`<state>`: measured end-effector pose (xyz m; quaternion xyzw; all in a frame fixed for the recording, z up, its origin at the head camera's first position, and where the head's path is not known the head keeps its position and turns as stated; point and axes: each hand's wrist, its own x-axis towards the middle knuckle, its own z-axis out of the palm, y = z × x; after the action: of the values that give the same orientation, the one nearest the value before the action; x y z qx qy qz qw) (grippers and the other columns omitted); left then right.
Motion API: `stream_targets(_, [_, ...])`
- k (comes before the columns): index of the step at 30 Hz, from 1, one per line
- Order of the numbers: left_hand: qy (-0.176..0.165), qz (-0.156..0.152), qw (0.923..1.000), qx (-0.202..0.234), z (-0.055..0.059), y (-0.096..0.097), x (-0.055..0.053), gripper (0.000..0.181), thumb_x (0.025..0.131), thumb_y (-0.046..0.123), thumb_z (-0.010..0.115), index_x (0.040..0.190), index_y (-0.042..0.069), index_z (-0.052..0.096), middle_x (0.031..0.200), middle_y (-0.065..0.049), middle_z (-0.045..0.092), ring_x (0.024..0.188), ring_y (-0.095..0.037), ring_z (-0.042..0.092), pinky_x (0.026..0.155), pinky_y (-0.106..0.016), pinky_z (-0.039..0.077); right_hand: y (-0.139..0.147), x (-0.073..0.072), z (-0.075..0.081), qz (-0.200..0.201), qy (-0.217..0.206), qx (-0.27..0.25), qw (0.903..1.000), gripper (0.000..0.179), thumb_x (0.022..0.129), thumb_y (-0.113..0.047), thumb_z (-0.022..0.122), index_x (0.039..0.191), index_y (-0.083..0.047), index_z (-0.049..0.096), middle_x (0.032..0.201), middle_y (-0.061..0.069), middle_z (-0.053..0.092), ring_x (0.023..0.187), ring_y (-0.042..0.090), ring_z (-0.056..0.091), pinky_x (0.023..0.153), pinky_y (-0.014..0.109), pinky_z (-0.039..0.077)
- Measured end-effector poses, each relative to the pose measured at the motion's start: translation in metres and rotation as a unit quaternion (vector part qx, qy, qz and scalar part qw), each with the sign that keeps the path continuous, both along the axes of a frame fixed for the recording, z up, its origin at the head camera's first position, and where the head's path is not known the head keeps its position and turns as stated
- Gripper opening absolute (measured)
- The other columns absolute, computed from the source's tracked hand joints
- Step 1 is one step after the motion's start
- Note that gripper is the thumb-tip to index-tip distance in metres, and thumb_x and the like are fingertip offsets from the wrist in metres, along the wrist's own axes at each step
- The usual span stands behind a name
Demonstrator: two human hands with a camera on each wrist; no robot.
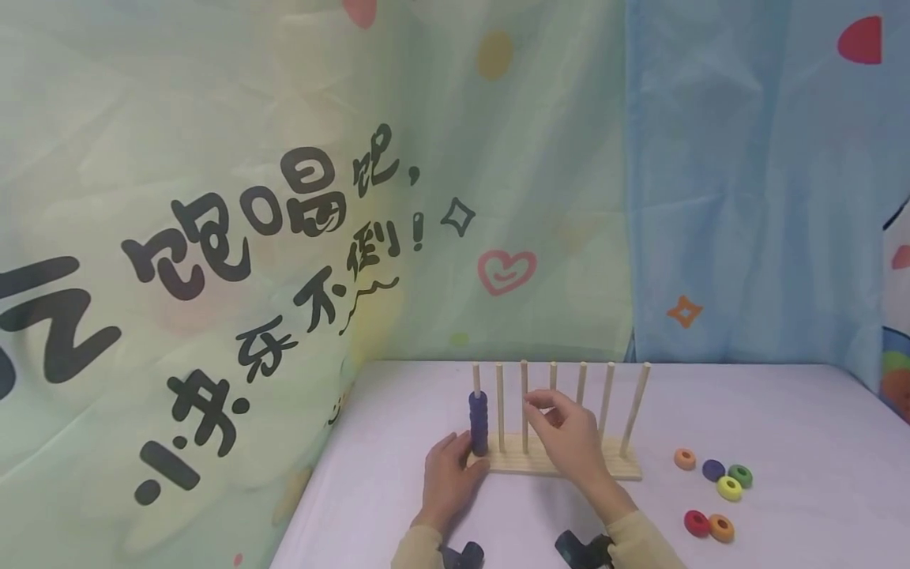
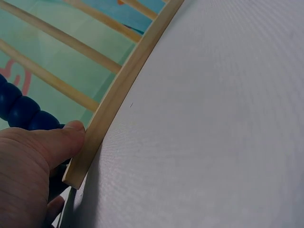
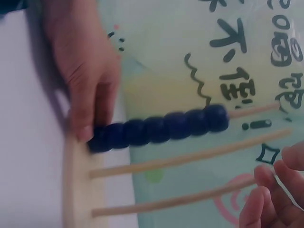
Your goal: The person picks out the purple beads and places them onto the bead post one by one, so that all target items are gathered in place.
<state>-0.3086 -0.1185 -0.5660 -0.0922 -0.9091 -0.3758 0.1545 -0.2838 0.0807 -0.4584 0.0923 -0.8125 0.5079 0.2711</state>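
Note:
A wooden peg rack (image 1: 540, 465) stands on the table, with several upright pegs along its base. Dark blue rings (image 1: 479, 423) are stacked on its leftmost peg, and the other pegs carry none. My left hand (image 1: 449, 480) grips the left end of the base. Its thumb (image 2: 71, 142) lies on the front edge beside the lowest blue ring, the other fingers mostly hidden behind the wood. My right hand (image 1: 569, 435) is raised in front of the rack, fingers loosely bent and no ring showing between them. Its fingertips (image 3: 264, 176) overlap the third peg from the left.
Right of the rack lie loose rings: an orange one (image 1: 685, 459), a blue one (image 1: 714, 470), a green one (image 1: 740, 475) and a yellow one (image 1: 728, 488). Nearer the front are a red ring (image 1: 697, 523) and another orange ring (image 1: 721, 528). A printed curtain (image 1: 540, 197) hangs behind the table.

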Motion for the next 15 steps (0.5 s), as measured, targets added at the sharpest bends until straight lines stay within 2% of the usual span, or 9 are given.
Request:
stream_targets(5, [-0.008, 0.005, 1.0000, 0.001, 0.000, 0.001, -0.001, 0.051, 0.083, 0.032, 0.074, 0.129, 0.012, 0.063, 0.129, -0.006, 0.065, 0.129, -0.035, 0.049, 0.110, -0.058, 0.032, 0.011, 0.006, -0.012, -0.006, -0.029, 0.013, 0.9995, 0.010, 0.087, -0.014, 0.073, 0.098, -0.012, 0.073, 0.089, -0.001, 0.071, 0.065, 0.008, 0.057, 0.057, 0.021, 0.048])
stream_targets(10, [-0.010, 0.012, 0.9999, 0.002, -0.003, 0.002, -0.003, 0.052, 0.083, 0.032, 0.074, 0.130, 0.013, 0.063, 0.129, -0.005, 0.065, 0.130, -0.033, 0.049, 0.111, -0.057, 0.032, 0.021, 0.014, -0.020, -0.006, -0.039, 0.026, 0.9989, 0.010, 0.087, -0.016, 0.073, 0.096, -0.013, 0.073, 0.088, -0.002, 0.072, 0.064, 0.007, 0.058, 0.056, 0.021, 0.048])
stream_targets(15, [-0.008, 0.010, 0.9999, -0.004, -0.006, 0.001, -0.004, 0.051, 0.083, 0.031, 0.073, 0.130, 0.014, 0.063, 0.129, -0.004, 0.065, 0.130, -0.031, 0.049, 0.111, -0.055, 0.032, 0.032, 0.018, -0.033, -0.028, -0.069, 0.044, 0.9963, 0.010, 0.088, -0.018, 0.073, 0.097, -0.014, 0.073, 0.090, -0.002, 0.073, 0.067, 0.006, 0.060, 0.059, 0.021, 0.049])
